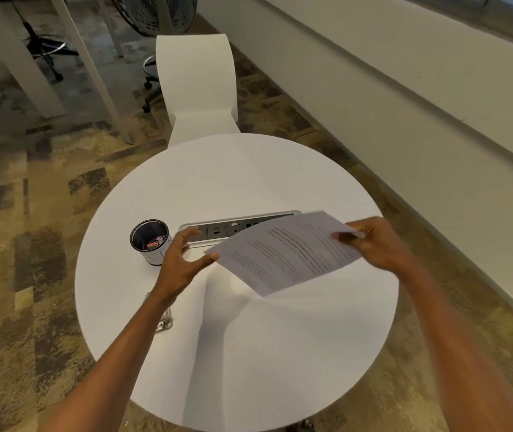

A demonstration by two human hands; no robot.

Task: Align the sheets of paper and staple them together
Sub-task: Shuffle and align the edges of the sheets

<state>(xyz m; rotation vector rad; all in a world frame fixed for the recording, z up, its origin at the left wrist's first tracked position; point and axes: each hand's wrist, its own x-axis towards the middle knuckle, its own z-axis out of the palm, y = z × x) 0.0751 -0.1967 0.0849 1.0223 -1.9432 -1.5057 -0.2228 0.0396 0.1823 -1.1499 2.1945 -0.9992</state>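
Printed sheets of paper (286, 254) hang tilted above the round white table (249, 353). My right hand (373, 241) pinches their far right corner between thumb and fingers. My left hand (183, 260) is spread open beside the sheets' left corner, with its thumb tip touching or almost touching that edge. A metallic stapler (165, 319) lies on the table under my left forearm, mostly hidden by it.
A black mesh cup (150, 241) with small items inside stands left of my left hand. A recessed power and data socket strip (230, 227) runs across the table's middle. A white chair (199, 88) stands beyond the table. A wall runs along the right.
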